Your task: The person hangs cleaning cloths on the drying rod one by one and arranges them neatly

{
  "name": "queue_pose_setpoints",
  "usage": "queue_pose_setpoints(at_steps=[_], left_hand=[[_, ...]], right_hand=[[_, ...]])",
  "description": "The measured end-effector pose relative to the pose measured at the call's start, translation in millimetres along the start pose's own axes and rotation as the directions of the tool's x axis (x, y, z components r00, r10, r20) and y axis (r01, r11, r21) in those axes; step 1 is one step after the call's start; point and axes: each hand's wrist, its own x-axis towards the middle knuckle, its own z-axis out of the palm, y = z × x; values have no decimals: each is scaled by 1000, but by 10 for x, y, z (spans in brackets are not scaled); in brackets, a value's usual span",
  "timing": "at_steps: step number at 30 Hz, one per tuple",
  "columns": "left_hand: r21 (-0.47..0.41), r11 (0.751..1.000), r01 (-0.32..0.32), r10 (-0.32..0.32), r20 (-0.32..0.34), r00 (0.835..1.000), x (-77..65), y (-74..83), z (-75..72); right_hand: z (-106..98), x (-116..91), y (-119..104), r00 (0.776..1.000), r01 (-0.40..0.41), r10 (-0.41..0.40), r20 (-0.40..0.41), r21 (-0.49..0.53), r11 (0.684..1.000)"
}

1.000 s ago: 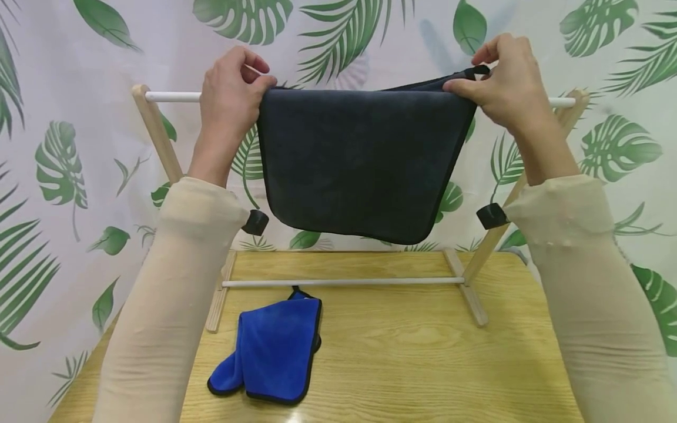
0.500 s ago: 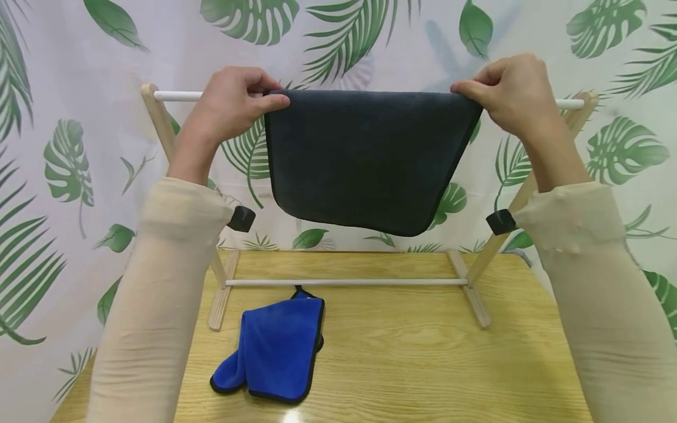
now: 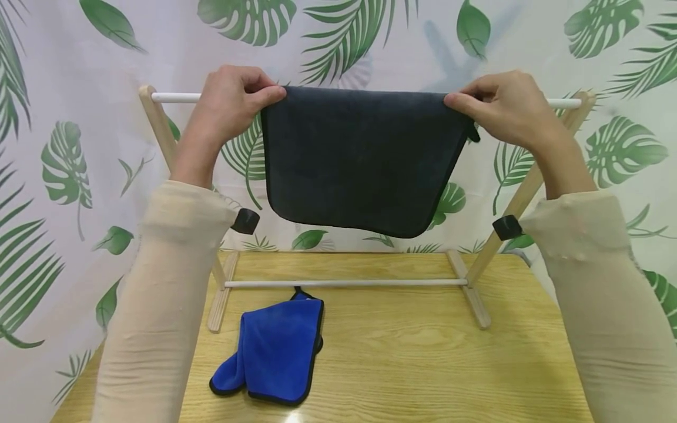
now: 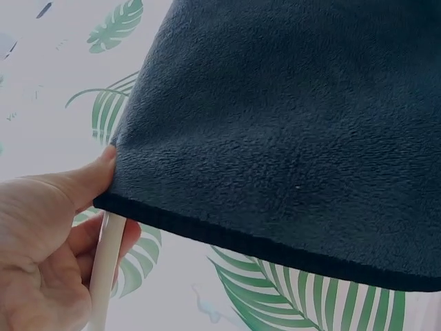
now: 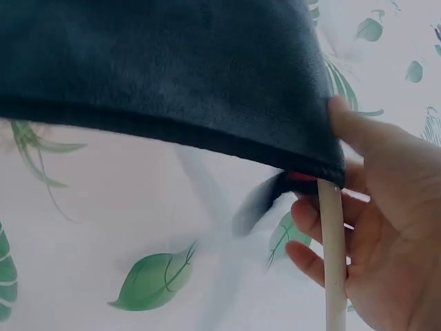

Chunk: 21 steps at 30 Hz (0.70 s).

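Observation:
A dark grey towel (image 3: 365, 164) with black edging is draped over the white upper rod (image 3: 177, 98) of a wooden rack. My left hand (image 3: 230, 108) pinches the towel's left end at the fold. In the left wrist view, that hand's thumb (image 4: 96, 172) lies on the cloth, with fingers behind the rod. My right hand (image 3: 508, 111) grips the right end of the fold; the right wrist view shows its fingers curled around the rod (image 5: 333, 248). A black loop (image 3: 473, 132) dangles below the right hand. The towel's back part is mostly hidden.
A folded blue cloth (image 3: 280, 346) with black edging lies on the wooden table (image 3: 412, 352), near the rack's lower white rod (image 3: 344, 283). Slanted wooden legs (image 3: 508, 217) carry the rack on both sides. A leaf-patterned curtain (image 3: 79, 88) hangs behind.
One second ago both hands were higher and the towel's back edge and loop showed raised at the right. That edge has dropped behind the rod; the right hand has since shifted slightly inward and down.

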Motion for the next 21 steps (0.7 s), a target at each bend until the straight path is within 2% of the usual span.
queue_pose_setpoints(at_steps=[4, 8, 13, 17, 21], left_hand=[[-11, 999, 36, -36, -18, 999, 2, 40, 13], [0, 998, 60, -60, -51, 997, 11, 74, 28], [9, 997, 81, -80, -102, 992, 24, 102, 55], [-17, 994, 105, -106, -133, 985, 11, 102, 86], [-43, 994, 101, -106, -159, 982, -4, 87, 94]], right_hand=[[-2, 5, 14, 1000, 17, -17, 5, 48, 999], [-29, 46, 7, 1000, -11, 10, 11, 95, 995], [-29, 123, -52, 994, -109, 111, -13, 109, 988], [17, 152, -101, 977, -188, 194, -89, 67, 980], [61, 129, -92, 960, -195, 208, -189, 85, 977]])
